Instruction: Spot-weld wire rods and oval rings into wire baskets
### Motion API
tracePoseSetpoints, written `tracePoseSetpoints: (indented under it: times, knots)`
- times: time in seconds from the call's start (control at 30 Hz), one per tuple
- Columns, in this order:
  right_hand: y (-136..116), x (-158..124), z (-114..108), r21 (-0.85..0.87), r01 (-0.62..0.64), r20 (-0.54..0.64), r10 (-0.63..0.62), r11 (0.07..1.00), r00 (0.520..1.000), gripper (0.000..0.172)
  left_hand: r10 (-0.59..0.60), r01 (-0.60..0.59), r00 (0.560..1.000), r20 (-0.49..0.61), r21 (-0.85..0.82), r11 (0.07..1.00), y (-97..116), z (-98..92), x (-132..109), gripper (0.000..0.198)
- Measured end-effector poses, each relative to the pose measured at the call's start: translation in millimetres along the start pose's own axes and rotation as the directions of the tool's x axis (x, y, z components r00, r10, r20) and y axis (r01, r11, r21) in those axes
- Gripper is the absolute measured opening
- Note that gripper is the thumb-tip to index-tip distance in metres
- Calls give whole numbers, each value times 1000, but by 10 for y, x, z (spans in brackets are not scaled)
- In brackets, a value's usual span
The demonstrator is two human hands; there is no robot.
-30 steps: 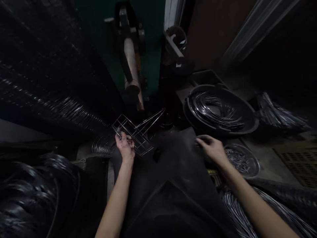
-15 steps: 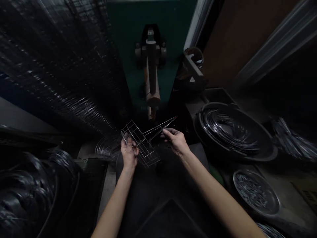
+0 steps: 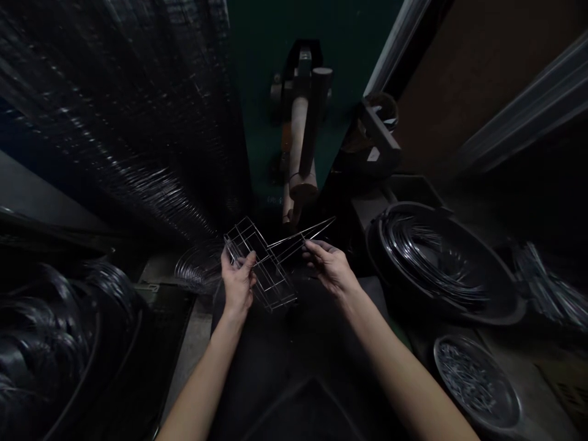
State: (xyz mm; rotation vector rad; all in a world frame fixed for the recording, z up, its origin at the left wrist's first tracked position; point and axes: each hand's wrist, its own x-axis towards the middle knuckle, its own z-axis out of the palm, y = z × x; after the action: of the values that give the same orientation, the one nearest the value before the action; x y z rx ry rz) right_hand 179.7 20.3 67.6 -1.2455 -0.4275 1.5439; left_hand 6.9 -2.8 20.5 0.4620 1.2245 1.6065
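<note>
Wire frame [image 3: 271, 269], gripped by left hand [image 3: 237, 286], right hand [image 3: 331, 267] pinching its long wires [image 3: 294, 240], lettering [image 3: 274, 199] on green machine [image 3: 261, 122] unreadable

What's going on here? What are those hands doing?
A person is holding a wire frame in their left hand. Their right hand pinches thin straight wires that reach across to the frame. To the right sit a black tub of coiled wire and a round metal pan of short wire pieces. A green machine stands straight ahead.
</note>
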Motion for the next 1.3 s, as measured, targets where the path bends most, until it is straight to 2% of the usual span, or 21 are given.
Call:
tracePoseSetpoints:
  times: [0.2, 0.43, 0.63, 0.83, 0.97, 1.13, 1.3]
  knots:
    - [-47, 0, 85, -19, -4, -30, 3, 1000, 1000, 25, -16, 16, 1000, -4, -4, 1000, 54, 21, 27, 96]
    - [-55, 57, 158, -5, -14, -53, 13, 1000, 999, 14, -18, 18, 1000, -8, 2, 1000, 128, 44, 90, 92]
    - [-82, 48, 191, -39, -13, -45, 11, 999, 999, 15, -23, 23, 1000, -4, -2, 1000, 180, 65, 119, 96]
    - [-99, 48, 257, 0, -52, -71, 52, 999, 996, 11, -30, 30, 999, -15, 7, 1000, 234, 66, 156, 98]
    - [-105, 40, 286, 29, -69, -55, 70, 997, 996, 13, -37, 37, 999, -13, -14, 999, 216, 46, 165, 87]
    - [-104, 4, 213, 45, -70, -36, 72, 997, 997, 7, -21, 25, 999, 35, -114, 993, 169, 40, 160, 62]
    - [-77, -57, 36, 15, -45, -77, 46, 999, 996, 13, -43, 45, 999, 16, -134, 990, 195, 65, 212, 64]
